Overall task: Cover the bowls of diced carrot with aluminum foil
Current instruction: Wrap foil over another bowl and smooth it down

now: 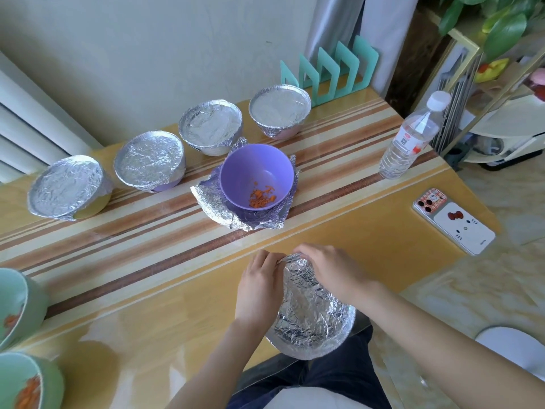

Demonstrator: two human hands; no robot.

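Observation:
A crumpled sheet of aluminum foil (309, 308), shaped like a bowl lid, is held at the table's near edge. My left hand (259, 287) pinches its far left rim and my right hand (327, 267) grips its far right rim. Beyond it an uncovered purple bowl (256, 175) with diced carrot stands on another foil sheet (212, 202). Several foil-covered bowls (149, 163) line the back of the table. Two green bowls (17, 302) holding carrot sit uncovered at the left edge.
A water bottle (410, 137) stands at the right, and a phone (452, 219) lies near the right edge. A teal rack (330, 69) stands at the back against the wall. The striped wooden table (132, 276) stretches between these. A shelf with plants stands to the right.

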